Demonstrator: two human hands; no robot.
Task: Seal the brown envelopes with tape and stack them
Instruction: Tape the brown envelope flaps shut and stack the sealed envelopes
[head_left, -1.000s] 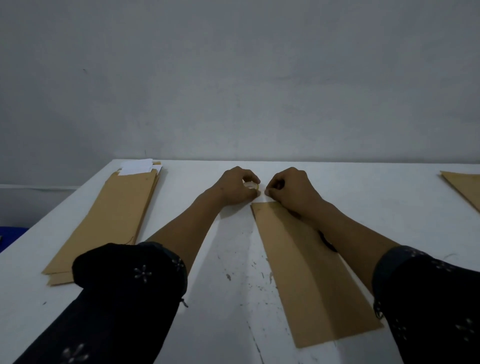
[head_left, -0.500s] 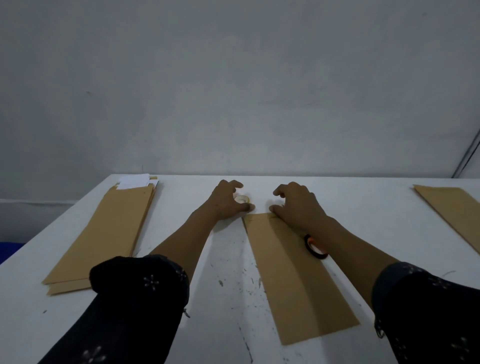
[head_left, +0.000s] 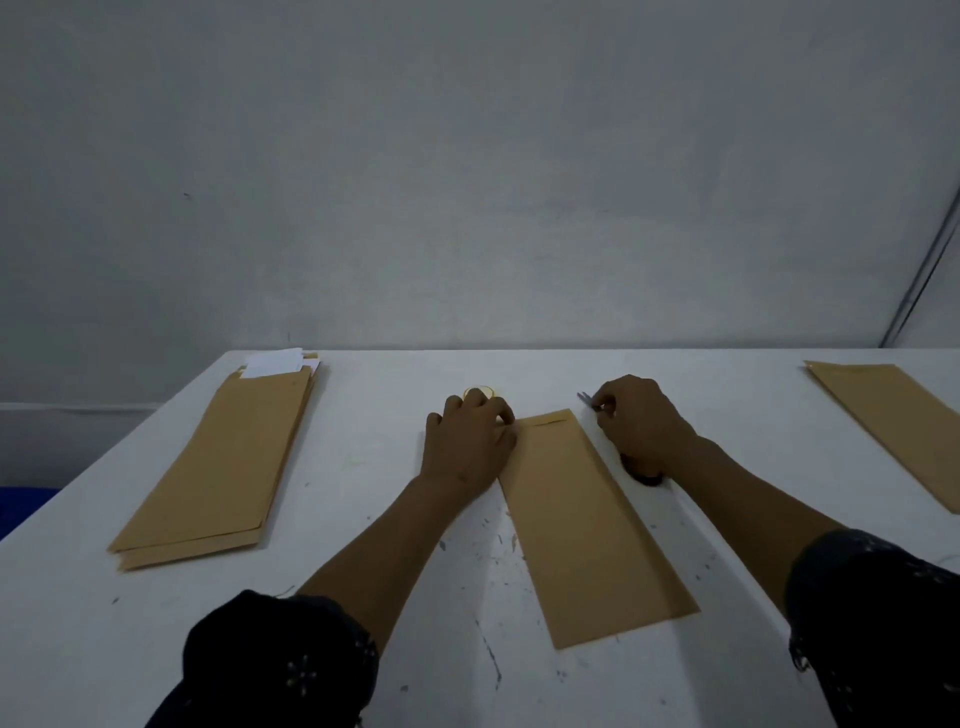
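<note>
Low in the frame, two dark sleeves reach forward over the white table. Just past them, in the middle, one brown envelope lies flat, its flap end pointing away. The left hand rests on the envelope's far left corner with its fingers bent down on the paper, and it holds nothing that can be seen. The tape roll sits just behind that hand. The right hand is just right of the flap and curls around scissors, whose tip pokes out. The flap looks folded shut, but no tape can be seen on it, so this one likely still needs sealing. On the left lies a pile of envelopes with white paper at its far end. At the far right lies another envelope. Which ones are done cannot be told.
</note>
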